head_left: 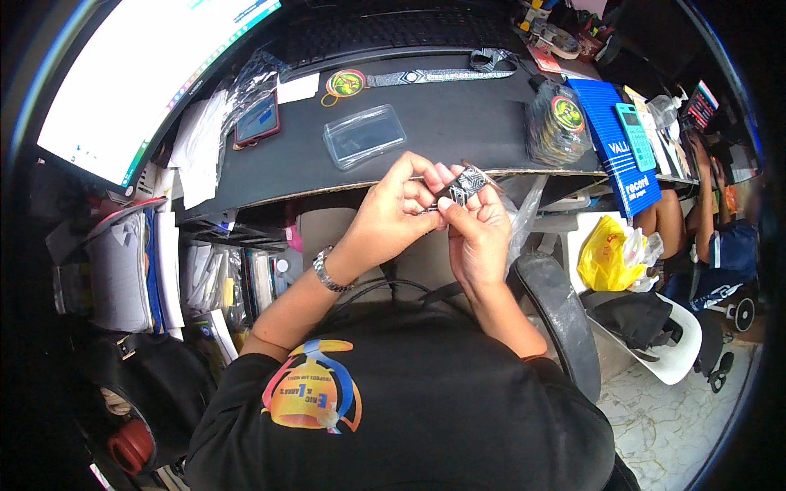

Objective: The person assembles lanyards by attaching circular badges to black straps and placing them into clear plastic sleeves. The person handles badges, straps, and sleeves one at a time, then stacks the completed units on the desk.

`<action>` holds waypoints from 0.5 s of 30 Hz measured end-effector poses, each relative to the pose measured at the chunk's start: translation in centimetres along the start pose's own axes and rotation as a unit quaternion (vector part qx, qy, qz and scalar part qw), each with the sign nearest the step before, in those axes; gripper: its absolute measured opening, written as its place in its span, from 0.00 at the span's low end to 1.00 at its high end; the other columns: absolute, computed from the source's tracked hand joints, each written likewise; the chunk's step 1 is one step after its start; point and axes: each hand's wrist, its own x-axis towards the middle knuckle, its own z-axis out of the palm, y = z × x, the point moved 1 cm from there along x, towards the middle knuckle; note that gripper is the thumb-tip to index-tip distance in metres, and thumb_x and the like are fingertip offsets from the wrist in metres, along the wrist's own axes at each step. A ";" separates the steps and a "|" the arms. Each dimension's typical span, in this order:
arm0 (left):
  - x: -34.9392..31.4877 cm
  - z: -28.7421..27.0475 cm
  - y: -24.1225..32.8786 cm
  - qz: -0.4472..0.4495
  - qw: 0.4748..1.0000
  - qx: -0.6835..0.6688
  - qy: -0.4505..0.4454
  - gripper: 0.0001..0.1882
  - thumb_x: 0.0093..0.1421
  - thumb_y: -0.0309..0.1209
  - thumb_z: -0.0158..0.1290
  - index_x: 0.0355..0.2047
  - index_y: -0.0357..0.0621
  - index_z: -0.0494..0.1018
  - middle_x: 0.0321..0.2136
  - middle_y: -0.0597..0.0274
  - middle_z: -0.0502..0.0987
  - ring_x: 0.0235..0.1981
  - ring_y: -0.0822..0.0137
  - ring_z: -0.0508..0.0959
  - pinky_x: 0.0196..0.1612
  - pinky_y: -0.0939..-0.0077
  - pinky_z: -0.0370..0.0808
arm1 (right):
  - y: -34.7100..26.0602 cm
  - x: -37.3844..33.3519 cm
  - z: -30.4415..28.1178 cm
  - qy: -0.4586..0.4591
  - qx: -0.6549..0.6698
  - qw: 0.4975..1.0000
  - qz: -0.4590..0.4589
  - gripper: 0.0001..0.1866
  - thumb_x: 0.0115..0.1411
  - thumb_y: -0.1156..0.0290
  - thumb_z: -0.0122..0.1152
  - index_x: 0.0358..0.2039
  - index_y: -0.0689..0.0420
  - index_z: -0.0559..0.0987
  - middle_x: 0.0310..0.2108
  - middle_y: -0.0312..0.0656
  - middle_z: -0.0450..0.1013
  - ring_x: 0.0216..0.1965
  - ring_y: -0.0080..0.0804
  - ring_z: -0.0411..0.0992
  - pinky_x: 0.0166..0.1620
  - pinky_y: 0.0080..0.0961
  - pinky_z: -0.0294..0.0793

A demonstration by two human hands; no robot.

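In front of my chest, just past the desk's near edge, both hands are closed on a folded black-and-white patterned lanyard strap (465, 185). My left hand (389, 200) pinches one end of it, with a metal watch on that wrist. The thumb of my right hand (477, 229) presses the folded part against the fingers. Beyond them on the desk lies a clear plastic box (364, 137), seemingly bare inside. Farther back a similar strap (442, 77) is stretched out, joined to a round red, yellow and green medal (345, 83).
Right on the desk stand a stack of medals in clear packaging (561, 123), a blue record book (614, 143) and a teal calculator (635, 135). A phone (257, 120) and papers lie left, below a monitor (139, 82). Another person's arm (706, 196) shows far right, near a white chair (679, 348).
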 end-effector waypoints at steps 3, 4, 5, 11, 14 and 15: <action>-0.2 0.2 -0.2 -0.011 0.998 -0.062 0.015 0.23 0.57 0.19 0.58 0.48 0.41 0.60 0.33 0.58 0.75 0.30 0.74 0.79 0.34 0.80 0.79 | -0.1 0.4 -0.3 0.003 0.000 1.000 -0.007 0.24 0.56 0.89 0.53 0.54 0.70 0.63 0.55 0.58 0.67 0.57 0.44 0.69 0.60 0.35 0.69; -0.4 0.1 0.0 -0.052 0.997 -0.059 0.005 0.22 0.58 0.20 0.58 0.48 0.41 0.60 0.32 0.58 0.75 0.28 0.74 0.79 0.32 0.81 0.78 | -0.3 0.6 -0.5 0.002 -0.004 1.000 -0.016 0.25 0.56 0.88 0.55 0.54 0.69 0.63 0.55 0.58 0.68 0.57 0.45 0.69 0.60 0.35 0.69; -0.7 0.0 0.3 -0.089 0.994 -0.057 -0.011 0.21 0.58 0.21 0.57 0.48 0.40 0.61 0.31 0.58 0.75 0.26 0.74 0.78 0.30 0.81 0.78 | -0.5 0.8 -0.7 -0.003 -0.006 1.000 -0.028 0.25 0.56 0.87 0.56 0.54 0.69 0.63 0.54 0.58 0.68 0.57 0.45 0.69 0.61 0.36 0.68; -3.0 -0.2 4.6 -0.230 0.959 0.084 -0.144 0.10 0.63 0.31 0.55 0.38 0.35 0.73 0.21 0.67 0.75 0.20 0.78 0.75 0.25 0.83 0.73 | -2.9 2.5 -3.0 0.051 -0.047 0.994 -0.083 0.23 0.57 0.89 0.52 0.53 0.71 0.63 0.54 0.59 0.68 0.56 0.48 0.69 0.59 0.40 0.71; -4.2 0.4 6.7 -0.105 0.960 0.232 -0.114 0.11 0.59 0.35 0.60 0.29 0.39 0.79 0.32 0.57 0.79 0.37 0.69 0.79 0.45 0.70 0.75 | -3.2 2.6 -3.7 0.058 -0.049 0.994 -0.073 0.22 0.56 0.89 0.53 0.53 0.71 0.64 0.53 0.58 0.69 0.55 0.47 0.70 0.58 0.39 0.72; -4.1 0.8 7.0 0.018 0.962 0.256 -0.098 0.11 0.57 0.37 0.61 0.28 0.40 0.79 0.38 0.54 0.77 0.44 0.63 0.76 0.50 0.64 0.70 | -3.0 2.5 -3.7 0.057 -0.055 0.995 -0.065 0.22 0.56 0.89 0.54 0.53 0.71 0.65 0.52 0.58 0.69 0.55 0.47 0.70 0.58 0.39 0.72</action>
